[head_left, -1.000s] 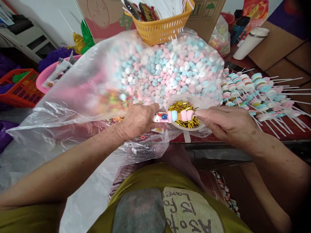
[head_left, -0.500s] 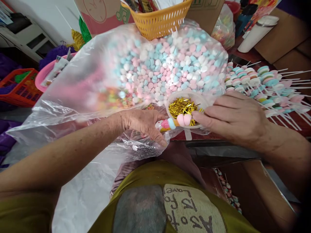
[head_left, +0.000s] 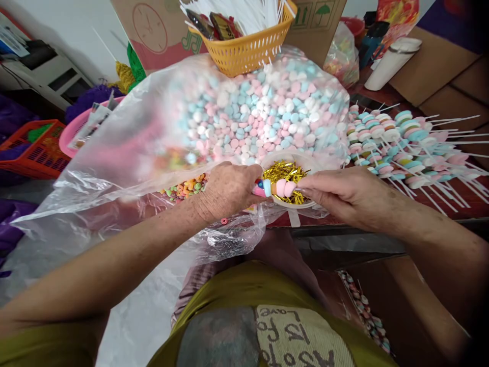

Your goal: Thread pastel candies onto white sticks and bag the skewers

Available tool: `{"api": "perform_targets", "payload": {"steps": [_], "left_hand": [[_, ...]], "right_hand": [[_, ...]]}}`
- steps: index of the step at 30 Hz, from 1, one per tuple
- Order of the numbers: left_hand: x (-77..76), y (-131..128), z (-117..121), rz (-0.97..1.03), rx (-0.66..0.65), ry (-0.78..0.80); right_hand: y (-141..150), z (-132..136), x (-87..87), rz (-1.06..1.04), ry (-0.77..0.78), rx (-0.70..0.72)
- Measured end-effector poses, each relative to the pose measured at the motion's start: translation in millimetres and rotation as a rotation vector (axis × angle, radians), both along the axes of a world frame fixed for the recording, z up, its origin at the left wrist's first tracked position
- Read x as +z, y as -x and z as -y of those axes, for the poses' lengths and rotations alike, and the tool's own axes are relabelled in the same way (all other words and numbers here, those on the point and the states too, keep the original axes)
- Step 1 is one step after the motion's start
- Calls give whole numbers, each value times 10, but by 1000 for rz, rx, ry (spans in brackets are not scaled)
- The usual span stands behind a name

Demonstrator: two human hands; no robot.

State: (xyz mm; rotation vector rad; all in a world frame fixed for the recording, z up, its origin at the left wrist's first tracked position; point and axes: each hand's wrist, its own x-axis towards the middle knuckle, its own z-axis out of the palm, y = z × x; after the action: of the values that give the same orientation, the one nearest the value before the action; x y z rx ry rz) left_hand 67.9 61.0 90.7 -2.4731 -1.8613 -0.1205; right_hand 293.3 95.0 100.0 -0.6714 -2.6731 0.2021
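Note:
A candy skewer (head_left: 280,188) with pink and pale blue pieces lies level between my two hands, over a clear plastic tub (head_left: 305,159). My left hand (head_left: 229,188) is closed around its left end, where a colourful printed part shows. At the pink right end, my right hand (head_left: 340,196) has its thumb and fingertips pinched together; what they hold is too small to make out. Gold twist ties (head_left: 282,171) fill the tub below. By my left wrist, small ring-shaped candies (head_left: 187,187) lie in clear plastic.
A large clear bag (head_left: 244,117) of pink, blue and white candies takes up the middle. Behind it stands a yellow basket (head_left: 248,48) of white sticks. Finished candy skewers (head_left: 405,142) are heaped at right, near a white tumbler (head_left: 393,63). A pink basin (head_left: 71,140) is at left.
My left hand has turned over and closed around the skewer, its thumb no longer spread. My right hand's fingers have come together at the pink end. The view has shifted slightly.

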Motion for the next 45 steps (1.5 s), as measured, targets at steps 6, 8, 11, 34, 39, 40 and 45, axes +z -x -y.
{"api": "perform_targets", "payload": {"steps": [6, 8, 11, 34, 39, 40, 45], "left_hand": [[149, 24, -25, 194, -26, 158], [187, 120, -38, 340, -117, 377], [151, 228, -58, 539, -254, 698], [-5, -149, -66, 272, 11, 267], [-94, -205, -84, 235, -72, 301], [-116, -243, -88, 222, -75, 294], [-53, -179, -120, 355, -254, 438]], "right_hand": [[46, -11, -8, 49, -464, 12], [-28, -37, -11, 94, -544, 72], [-110, -57, -10, 126, -499, 144], [-5, -85, 13, 91, -288, -31], [68, -33, -39, 124, -193, 113], [122, -17, -74, 155, -191, 112], [167, -27, -159, 109, -203, 128]]}}
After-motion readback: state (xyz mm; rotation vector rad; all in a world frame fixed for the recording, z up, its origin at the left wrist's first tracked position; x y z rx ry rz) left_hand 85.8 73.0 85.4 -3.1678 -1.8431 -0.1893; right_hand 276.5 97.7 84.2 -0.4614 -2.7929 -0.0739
